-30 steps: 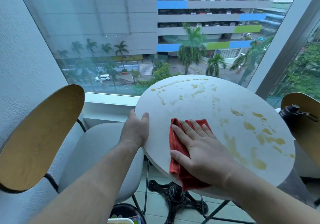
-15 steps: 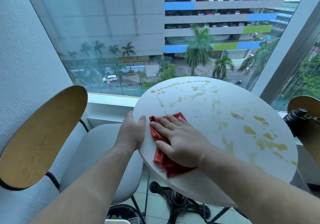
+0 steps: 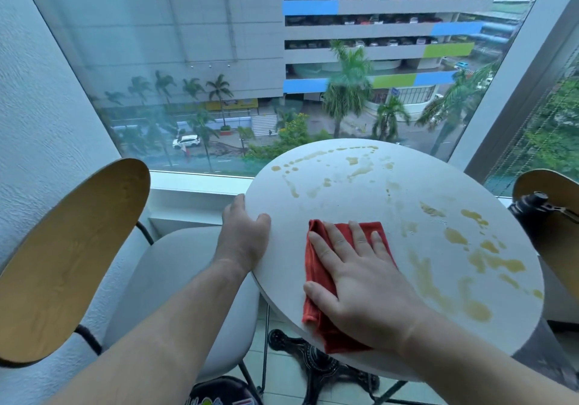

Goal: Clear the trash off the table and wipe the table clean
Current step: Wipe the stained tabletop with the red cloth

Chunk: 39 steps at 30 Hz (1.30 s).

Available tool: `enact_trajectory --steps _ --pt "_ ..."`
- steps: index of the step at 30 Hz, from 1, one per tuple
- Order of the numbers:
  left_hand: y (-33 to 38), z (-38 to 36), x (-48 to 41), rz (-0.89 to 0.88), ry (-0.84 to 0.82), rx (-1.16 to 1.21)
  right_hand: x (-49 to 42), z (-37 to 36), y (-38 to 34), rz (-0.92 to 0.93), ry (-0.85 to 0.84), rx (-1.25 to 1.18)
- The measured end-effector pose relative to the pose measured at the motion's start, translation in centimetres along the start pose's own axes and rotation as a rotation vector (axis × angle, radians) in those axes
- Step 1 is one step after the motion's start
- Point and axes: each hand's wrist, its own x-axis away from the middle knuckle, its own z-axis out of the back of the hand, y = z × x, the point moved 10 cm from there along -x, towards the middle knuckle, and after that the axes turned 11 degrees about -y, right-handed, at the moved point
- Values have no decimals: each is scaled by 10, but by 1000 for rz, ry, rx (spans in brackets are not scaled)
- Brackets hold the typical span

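Note:
A round white table [image 3: 360, 204] carries yellow-brown spill stains [image 3: 476, 263] along its far rim and its right side. A red cloth [image 3: 316, 266] lies flat on the near left part of the top. My right hand [image 3: 360, 282] presses down on the cloth with straight, spread fingers. My left hand [image 3: 242, 238] grips the table's left edge, thumb on top and fingers curled under the rim.
A chair with a wooden back [image 3: 69, 254] and grey seat [image 3: 175, 276] stands left of the table. Another wooden chair back [image 3: 554, 235] with a black object [image 3: 529, 207] on it is at the right. A large window lies beyond. A dark bin [image 3: 219, 392] sits on the floor below.
My right hand slid the red cloth left toward the table's edge, then back to the right. My left hand kept its hold on the rim.

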Motion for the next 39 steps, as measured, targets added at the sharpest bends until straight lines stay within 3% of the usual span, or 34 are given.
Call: enact_trajectory --steps 6,11,20,25,31,39 --pt "6 3 -28 29 -22 -164 -25 7 -39 107 40 -3" --pt "8 2 -47 41 -28 -227 -66 20 -31 154 75 -23" --pt "6 -2 -50 30 -75 -89 -45 17 4 -20 51 -75" --pt "13 1 -60 -18 -105 -141 -23 7 -25 25 48 -46" --pt "8 -2 -80 10 -159 -107 -67 20 -42 136 70 -40" --pt "11 0 -69 32 -172 -65 -113 38 -4 30 106 -69"
